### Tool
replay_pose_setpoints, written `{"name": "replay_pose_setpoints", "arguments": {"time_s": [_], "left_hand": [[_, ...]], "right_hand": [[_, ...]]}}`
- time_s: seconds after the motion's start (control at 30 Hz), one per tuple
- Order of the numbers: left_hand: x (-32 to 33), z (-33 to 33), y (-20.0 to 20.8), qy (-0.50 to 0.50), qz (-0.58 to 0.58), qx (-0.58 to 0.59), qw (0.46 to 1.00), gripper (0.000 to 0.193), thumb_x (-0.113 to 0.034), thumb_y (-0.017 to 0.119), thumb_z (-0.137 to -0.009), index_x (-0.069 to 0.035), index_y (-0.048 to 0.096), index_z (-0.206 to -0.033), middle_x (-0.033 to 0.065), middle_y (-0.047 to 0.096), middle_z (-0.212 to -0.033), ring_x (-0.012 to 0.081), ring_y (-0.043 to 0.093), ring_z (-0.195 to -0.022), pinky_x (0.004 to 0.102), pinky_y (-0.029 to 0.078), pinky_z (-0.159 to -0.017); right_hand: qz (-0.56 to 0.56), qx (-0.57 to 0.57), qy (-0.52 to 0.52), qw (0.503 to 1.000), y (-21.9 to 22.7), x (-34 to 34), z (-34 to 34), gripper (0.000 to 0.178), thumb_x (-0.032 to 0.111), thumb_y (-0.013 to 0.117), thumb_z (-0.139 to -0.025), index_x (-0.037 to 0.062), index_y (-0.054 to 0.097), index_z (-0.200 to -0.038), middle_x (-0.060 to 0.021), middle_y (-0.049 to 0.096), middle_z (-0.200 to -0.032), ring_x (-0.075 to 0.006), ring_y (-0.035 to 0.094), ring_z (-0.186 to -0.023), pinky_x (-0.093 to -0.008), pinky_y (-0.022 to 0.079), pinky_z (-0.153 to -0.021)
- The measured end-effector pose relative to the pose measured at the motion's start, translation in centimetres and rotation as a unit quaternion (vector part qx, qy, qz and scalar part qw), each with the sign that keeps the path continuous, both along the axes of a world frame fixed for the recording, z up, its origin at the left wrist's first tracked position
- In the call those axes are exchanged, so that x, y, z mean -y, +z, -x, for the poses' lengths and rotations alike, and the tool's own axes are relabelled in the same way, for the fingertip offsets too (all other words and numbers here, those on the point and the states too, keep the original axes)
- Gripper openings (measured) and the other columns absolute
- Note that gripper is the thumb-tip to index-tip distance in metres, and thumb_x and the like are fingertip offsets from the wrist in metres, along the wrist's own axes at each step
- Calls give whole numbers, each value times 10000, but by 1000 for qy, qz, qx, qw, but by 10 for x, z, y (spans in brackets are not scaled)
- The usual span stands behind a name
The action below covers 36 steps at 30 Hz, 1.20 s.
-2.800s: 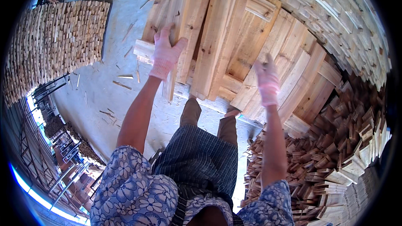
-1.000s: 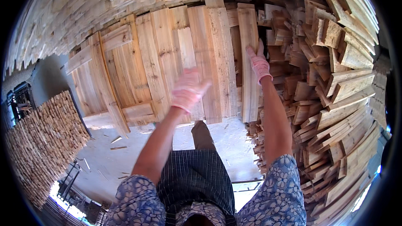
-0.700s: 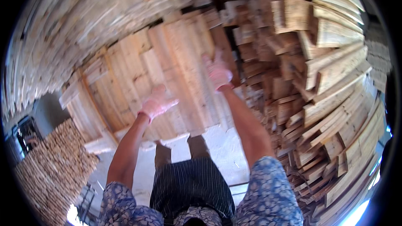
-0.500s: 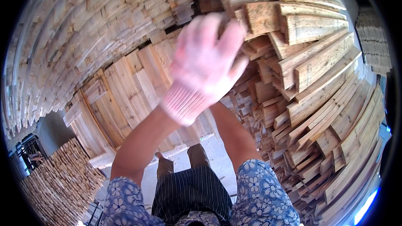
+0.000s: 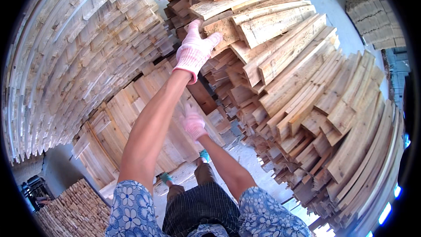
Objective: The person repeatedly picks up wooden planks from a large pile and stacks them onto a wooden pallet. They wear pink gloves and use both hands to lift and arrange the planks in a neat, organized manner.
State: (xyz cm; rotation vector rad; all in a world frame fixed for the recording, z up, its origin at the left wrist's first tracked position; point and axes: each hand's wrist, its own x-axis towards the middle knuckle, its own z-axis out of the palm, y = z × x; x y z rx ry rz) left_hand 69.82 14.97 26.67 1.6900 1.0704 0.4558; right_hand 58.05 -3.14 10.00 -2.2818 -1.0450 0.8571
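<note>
My left hand (image 5: 196,48), in a pink knitted glove, reaches up to the pile on the right. Its thumb and fingers are closed round the near end of a rough wooden board (image 5: 222,32). Lower down, my right hand (image 5: 193,122), gloved the same way, is over a layer of pale boards (image 5: 151,101) laid side by side. Motion smears its fingers, so their grip cannot be made out. Nothing shows in that hand.
A loose pile of boards (image 5: 302,101) sprawls along the right side. On the left rises a tall, tight stack of boards (image 5: 87,57). Another stack (image 5: 76,208) stands at the lower left. Pale floor (image 5: 250,162) shows near my feet.
My left hand has moved up and slightly left in the picture, onto the board's end. My right hand, hidden before, now shows below it. The view has shifted, bringing both feet into sight.
</note>
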Motion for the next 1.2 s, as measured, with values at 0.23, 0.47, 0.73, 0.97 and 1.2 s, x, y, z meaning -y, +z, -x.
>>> {"name": "replay_pose_setpoints", "arguments": {"time_s": [0.23,0.47,0.73,0.97,1.2], "left_hand": [[57,22,123,-95,155,135,974,810,-237,853,-857,-77,349,-1471,95,666,-1015,116,590,-663,274,508,-527],[28,50,30,-107,400,201,888,671,-300,632,-1011,-43,282,-1522,240,442,-1456,300,423,-1285,436,368,-1081],[42,22,78,-250,108,-148,951,1015,-519,791,-867,11,269,-1558,294,602,-1365,350,647,-1194,461,524,-1024],[156,245,83,-125,296,-58,945,1028,-432,807,-903,-19,170,-1596,183,556,-1431,263,574,-1282,397,537,-1004],[213,311,42,-176,343,-122,914,1128,-512,782,-899,-7,84,-1627,254,370,-1587,332,394,-1466,435,341,-1203]], "right_hand": [[-212,-518,-253,790,59,95,-19,620,416,672,-979,124,484,-1493,-90,667,-1106,-228,658,-982,-409,550,-899],[-286,-625,-336,643,86,127,-55,626,518,681,-965,132,498,-1423,-89,672,-1112,-276,661,-998,-496,554,-908],[-307,-615,-352,635,89,118,-53,608,551,657,-970,133,555,-1399,-89,677,-1122,-277,655,-1027,-517,536,-931],[-379,-687,-309,538,128,100,-45,921,709,622,-909,72,404,-1537,-203,527,-1488,-363,539,-1327,-528,488,-1078],[-307,-790,-288,447,114,74,-12,901,667,780,-771,24,565,-1364,-178,683,-1182,-318,696,-997,-462,617,-852]]}}
